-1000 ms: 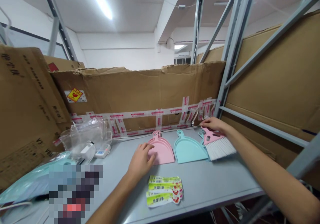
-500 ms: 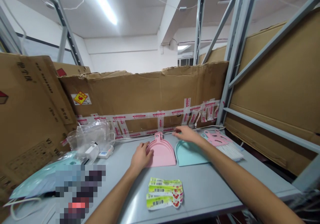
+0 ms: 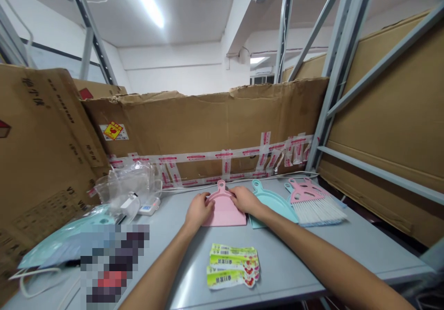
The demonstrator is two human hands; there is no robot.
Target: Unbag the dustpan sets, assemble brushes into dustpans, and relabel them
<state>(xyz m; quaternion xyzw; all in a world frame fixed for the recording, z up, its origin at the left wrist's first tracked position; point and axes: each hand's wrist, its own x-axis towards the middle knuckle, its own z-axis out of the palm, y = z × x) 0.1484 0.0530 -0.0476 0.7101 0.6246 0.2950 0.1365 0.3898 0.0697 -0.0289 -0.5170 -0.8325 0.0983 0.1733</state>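
A pink dustpan point(image 3: 225, 215) lies on the grey table with its looped handle towards the back. My left hand point(image 3: 200, 210) is closed on its left edge, thumb over the pan. At the upper right edge, close to the handle, the curled fingers of my right hand point(image 3: 245, 200) hold the same dustpan. A turquoise dustpan point(image 3: 275, 201) lies just right of it, partly behind my right wrist. Farther right are small brushes with pink heads and white bristles point(image 3: 317, 210), overlapping each other. In front of the pink dustpan lie several green printed label cards point(image 3: 232, 266), fanned out.
On the left are crumpled clear plastic bags point(image 3: 130, 185), a small white device point(image 3: 150, 207) and a bagged turquoise item point(image 3: 69, 243) with white cables. A pixelated patch hides something there. Cardboard point(image 3: 208, 125) walls the back; metal shelf posts point(image 3: 342, 69) stand at right.
My right hand has moved left and down from above the turquoise dustpan onto the pink one, uncovering the turquoise handle. My left hand stays at the pink dustpan's left edge.
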